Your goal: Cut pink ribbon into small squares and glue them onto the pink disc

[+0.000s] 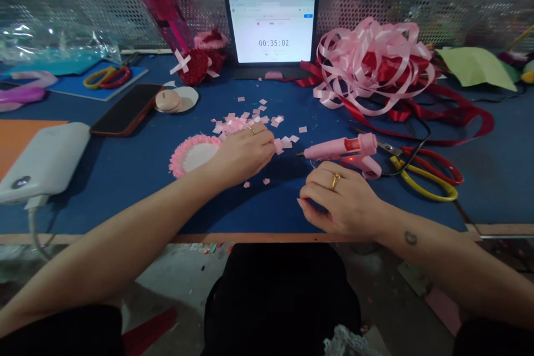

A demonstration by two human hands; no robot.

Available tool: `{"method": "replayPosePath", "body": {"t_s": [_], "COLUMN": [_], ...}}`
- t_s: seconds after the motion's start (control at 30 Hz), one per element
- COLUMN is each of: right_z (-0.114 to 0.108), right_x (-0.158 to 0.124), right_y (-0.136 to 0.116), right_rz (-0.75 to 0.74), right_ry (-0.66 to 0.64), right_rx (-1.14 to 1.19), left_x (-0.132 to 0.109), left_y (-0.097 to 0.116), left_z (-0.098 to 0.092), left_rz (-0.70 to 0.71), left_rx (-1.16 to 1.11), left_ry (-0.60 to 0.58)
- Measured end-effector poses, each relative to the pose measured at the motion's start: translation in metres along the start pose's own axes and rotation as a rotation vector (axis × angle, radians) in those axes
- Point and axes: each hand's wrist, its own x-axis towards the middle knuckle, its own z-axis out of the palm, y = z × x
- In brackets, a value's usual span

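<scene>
My left hand (246, 150) reaches into a scatter of small pink ribbon squares (233, 123). Its fingers are curled and pressed together, and whatever they pinch is hidden. Partly under that wrist lies a round white disc (202, 157) with a ruffled pink edge (177, 161). My right hand (340, 197) rests low over the table, fingers curled in towards the thumb; I cannot make out anything between them. Just beyond its knuckles a pink glue gun (329, 148) lies on its side, nozzle pointing left and a small red light lit.
Red-and-yellow scissors (429, 169) lie to the right, beside the glue gun's black cord. Behind are a heap of pink and red ribbon (375, 67) and a tablet (273, 28) showing a timer. At left sit a phone (127, 109), a white power bank (45, 161) and more scissors (107, 78).
</scene>
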Motion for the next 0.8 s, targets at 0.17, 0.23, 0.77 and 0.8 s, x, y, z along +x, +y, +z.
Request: {"method": "replayPosePath", "body": {"t_s": [0.17,0.23,0.77,0.8], "right_z": [-0.002,-0.002,0.002,0.002], "right_x": [0.001,0.002,0.004,0.003], "right_y": [0.001,0.001,0.003,0.003], "right_rz": [0.013,0.032,0.081,0.070], "right_ry": [0.013,0.028,0.072,0.056], "right_rx": [-0.020,-0.038,-0.129,-0.129], "left_x": [-0.004,-0.006,-0.005,-0.005], "left_y": [-0.001,0.002,0.024,0.024], "left_z": [-0.009,-0.017,-0.024,-0.023], "left_rz": [-0.098,-0.134,-0.073,-0.070], "left_rx": [-0.220,-0.402,-0.818,-0.796], "left_ry": [0.144,0.188,0.146,0.154]}}
